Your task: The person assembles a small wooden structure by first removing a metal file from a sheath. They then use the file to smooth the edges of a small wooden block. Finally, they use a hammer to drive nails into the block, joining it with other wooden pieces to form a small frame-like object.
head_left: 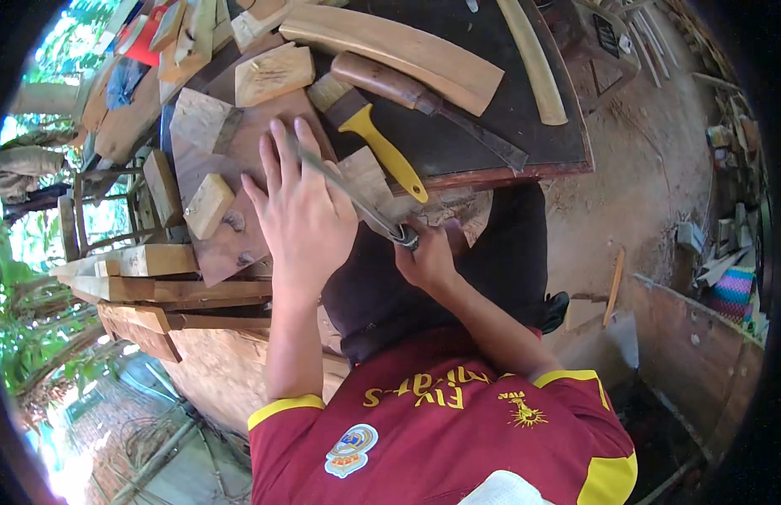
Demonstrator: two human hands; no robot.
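My right hand [428,257] is closed around the handle end of a long, narrow, file-like metal tool [357,198]. A metal collar shows at the front of my grip; most of the handle is hidden. The grey blade slants up and left across the fingers of my left hand [308,215]. That hand is open, back up, its fingers stretched over a brown board [256,160]. Whether the blade touches them I cannot tell. Just right of my left fingers lie a yellow-handled paintbrush [378,143] and a wooden block [365,178].
Beyond my hands lie a wooden-handled chisel [428,101], a curved wood piece [395,50] and a slim wooden handle [533,63]. Wood blocks [274,74] [209,206] rest on the board. Stacked timber [155,290] stands at left. The dark tabletop [533,139] ends at right.
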